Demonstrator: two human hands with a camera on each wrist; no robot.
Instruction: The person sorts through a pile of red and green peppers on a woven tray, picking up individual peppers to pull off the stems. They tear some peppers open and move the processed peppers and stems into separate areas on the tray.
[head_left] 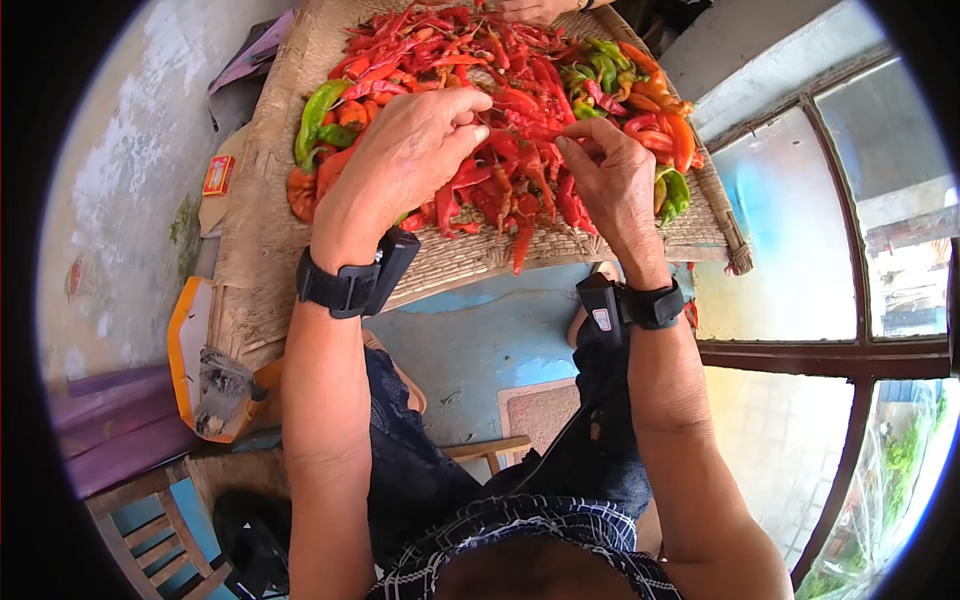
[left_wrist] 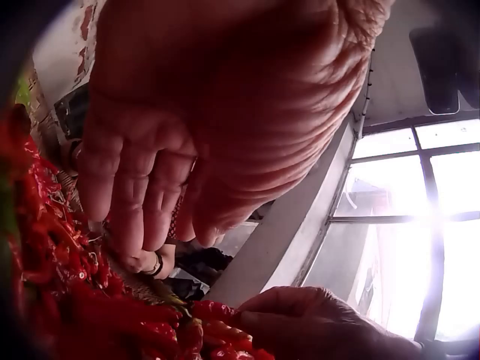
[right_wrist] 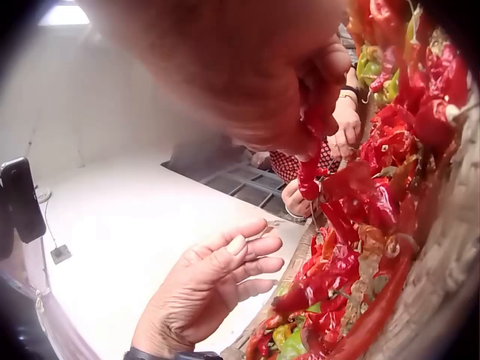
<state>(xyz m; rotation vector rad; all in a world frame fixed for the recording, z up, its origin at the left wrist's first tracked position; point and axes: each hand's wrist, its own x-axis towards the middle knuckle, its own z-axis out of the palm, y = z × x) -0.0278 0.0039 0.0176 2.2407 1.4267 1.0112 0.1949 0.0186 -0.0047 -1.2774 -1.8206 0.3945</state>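
A heap of red chili peppers [head_left: 500,60] is spread over a woven mat [head_left: 262,240]. My right hand [head_left: 618,185] is over the near right part of the heap and pinches a red chili pepper [right_wrist: 308,180] between thumb and fingers. In the right wrist view that pepper hangs down from the fingertips. My left hand [head_left: 415,145] hovers above the heap to the left. Its fingers [right_wrist: 259,266] are spread and slightly bent in the right wrist view, with nothing between them. Green peppers [head_left: 320,115] lie left of the heap.
Another person's hand [head_left: 535,10] is at the far edge of the mat. More green peppers [head_left: 605,70] and orange peppers [head_left: 682,140] lie along the right side. A glazed window frame [head_left: 850,345] stands at the right, a wall [head_left: 120,180] at the left. A wooden chair [head_left: 165,540] is lower left.
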